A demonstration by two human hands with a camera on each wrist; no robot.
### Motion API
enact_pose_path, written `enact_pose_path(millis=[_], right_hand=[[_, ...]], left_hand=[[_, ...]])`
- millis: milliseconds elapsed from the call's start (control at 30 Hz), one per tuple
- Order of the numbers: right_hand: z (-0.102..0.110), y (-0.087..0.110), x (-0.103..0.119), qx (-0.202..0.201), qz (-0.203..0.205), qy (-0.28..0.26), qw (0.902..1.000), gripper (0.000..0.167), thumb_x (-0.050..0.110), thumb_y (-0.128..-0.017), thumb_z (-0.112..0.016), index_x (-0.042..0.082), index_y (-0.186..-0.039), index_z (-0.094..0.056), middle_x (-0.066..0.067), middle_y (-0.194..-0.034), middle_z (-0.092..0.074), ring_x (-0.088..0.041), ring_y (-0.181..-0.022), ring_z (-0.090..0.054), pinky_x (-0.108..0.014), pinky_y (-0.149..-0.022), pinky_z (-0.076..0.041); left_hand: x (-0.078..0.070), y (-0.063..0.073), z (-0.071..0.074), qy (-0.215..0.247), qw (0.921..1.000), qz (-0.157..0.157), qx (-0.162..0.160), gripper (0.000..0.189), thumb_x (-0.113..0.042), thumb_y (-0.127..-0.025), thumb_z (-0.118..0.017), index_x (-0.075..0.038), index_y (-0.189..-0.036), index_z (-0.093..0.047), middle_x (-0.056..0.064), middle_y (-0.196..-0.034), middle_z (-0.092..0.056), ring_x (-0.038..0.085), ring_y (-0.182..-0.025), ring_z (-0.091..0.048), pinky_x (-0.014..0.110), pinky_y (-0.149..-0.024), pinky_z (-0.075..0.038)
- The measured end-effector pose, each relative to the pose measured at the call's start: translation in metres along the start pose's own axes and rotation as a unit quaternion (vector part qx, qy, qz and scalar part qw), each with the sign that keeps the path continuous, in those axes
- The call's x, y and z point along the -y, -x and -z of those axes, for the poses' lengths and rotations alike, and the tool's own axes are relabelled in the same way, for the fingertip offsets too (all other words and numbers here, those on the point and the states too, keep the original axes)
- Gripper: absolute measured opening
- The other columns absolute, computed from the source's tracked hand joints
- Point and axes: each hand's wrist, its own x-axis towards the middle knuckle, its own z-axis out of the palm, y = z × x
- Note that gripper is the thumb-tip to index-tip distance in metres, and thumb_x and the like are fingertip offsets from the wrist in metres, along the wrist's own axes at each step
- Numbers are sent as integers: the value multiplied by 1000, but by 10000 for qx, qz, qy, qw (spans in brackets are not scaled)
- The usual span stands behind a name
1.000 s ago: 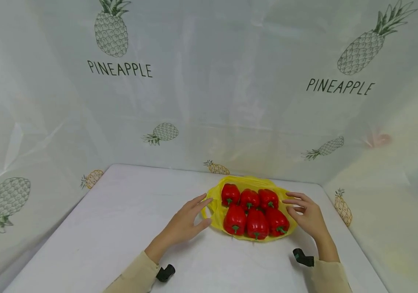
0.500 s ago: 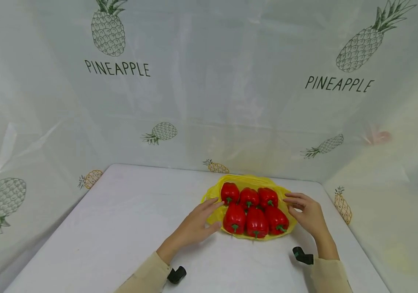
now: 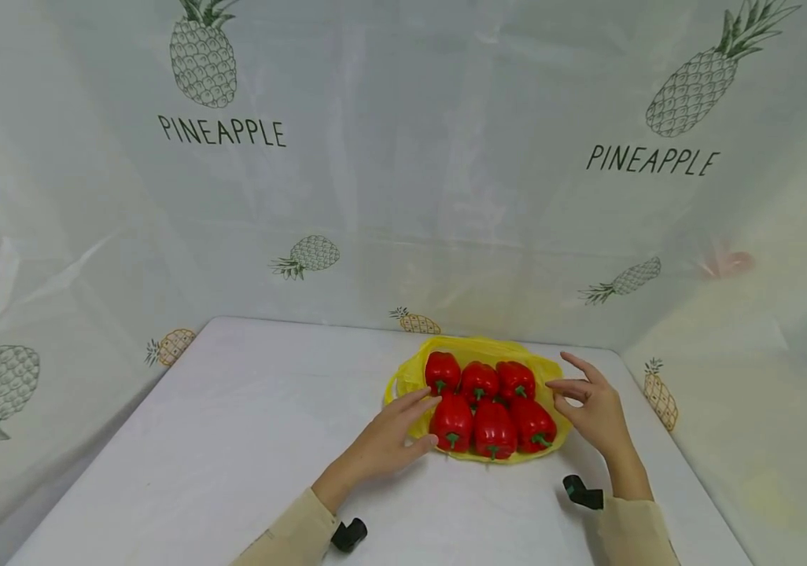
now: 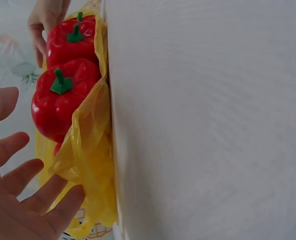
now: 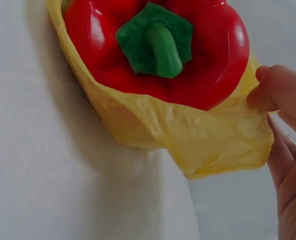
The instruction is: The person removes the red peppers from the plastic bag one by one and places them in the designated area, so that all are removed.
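Several glossy red bell peppers point(image 3: 495, 431) with green stems lie in two rows on a yellow plastic bag point(image 3: 418, 369), whose edges rise around them. My left hand point(image 3: 384, 442) is at the bag's left side, fingers spread. In the left wrist view its fingertips point(image 4: 75, 194) overlap the bag's loose edge, close to a pepper point(image 4: 65, 100), with nothing held. My right hand point(image 3: 596, 409) is at the right side. In the right wrist view its thumb and fingers pinch the drawn-out bag edge beside a pepper point(image 5: 157, 50); the index finger is lifted in the head view.
The peppers lie toward the back right of a white table point(image 3: 248, 409). Behind and beside it hangs a pale sheet point(image 3: 403, 196) printed with pineapples. Black wrist-camera mounts point(image 3: 349, 534) stick out from both sleeves.
My left hand has moved right, from the bag's left edge to over it beside the nearest peppers. The right hand has stayed in place, its index finger now raised.
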Motion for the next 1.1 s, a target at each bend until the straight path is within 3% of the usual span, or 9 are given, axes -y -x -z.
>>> enact_pose_path(millis=[67, 267, 333, 433, 600, 700, 1100], right_hand=[[0, 0, 0, -21, 71, 65, 10000, 23, -11, -83, -79, 6, -98, -85, -17, -148, -61, -7, -89, -76, 1, -84, -45], [0, -1, -1, -4, 238, 128, 9996, 25, -12, -85, -76, 7, -97, -85, -16, -145, -63, -30, -83, -78, -1, -78, -48], [0, -2, -1, 4, 304, 118, 9995, 24, -12, -86, -75, 6, -98, -85, -17, -145, -62, -32, -84, -77, -1, -79, -48], [1, -3, -2, 6, 376, 130, 9992, 22, -11, -87, -76, 5, -98, -84, -19, -143, -63, -25, -86, -77, 0, -81, -46], [2, -5, -3, 144, 424, -35, 9990, 20, -10, -86, -81, 3, -101, -83, -19, -133, -69, 3, -87, -71, -2, -80, -50], [0, -6, -3, 245, 391, -97, 9989, 21, -10, -85, -82, 2, -103, -83, -18, -131, -70, 11, -87, -67, -3, -79, -51], [1, -8, -2, 416, 379, 120, 9983, 33, -10, -87, -79, 1, -118, -80, -15, -142, -63, -5, -84, -69, -2, -80, -50]], left_hand=[[0, 0, 0, -15, 10000, -24, -9, 62, -44, -106, -63, -25, -162, -45, 3, -172, -34, 30, -157, -35, 63, -119, -40], [-1, -1, 1, -68, 10000, -21, -20, 62, -40, -105, -65, -23, -162, -46, 3, -172, -34, 30, -157, -35, 62, -119, -40], [-1, -1, 1, -87, 10000, -20, -16, 62, -40, -105, -65, -23, -162, -46, 3, -172, -35, 30, -157, -35, 62, -119, -40], [0, -2, 1, -134, 9999, -37, 9, 62, -40, -106, -64, -24, -162, -46, 2, -172, -34, 30, -157, -35, 62, -119, -40], [0, -2, 2, -151, 9999, -32, 23, 61, -42, -106, -63, -24, -162, -46, 2, -172, -34, 30, -157, -35, 62, -119, -40], [1, -1, 2, -149, 9999, 4, 11, 61, -43, -106, -62, -25, -162, -46, 2, -172, -34, 30, -156, -35, 62, -119, -41], [2, -1, 3, -120, 9999, 73, 39, 62, -39, -105, -65, -24, -162, -45, 1, -172, -34, 29, -157, -34, 61, -120, -39]])
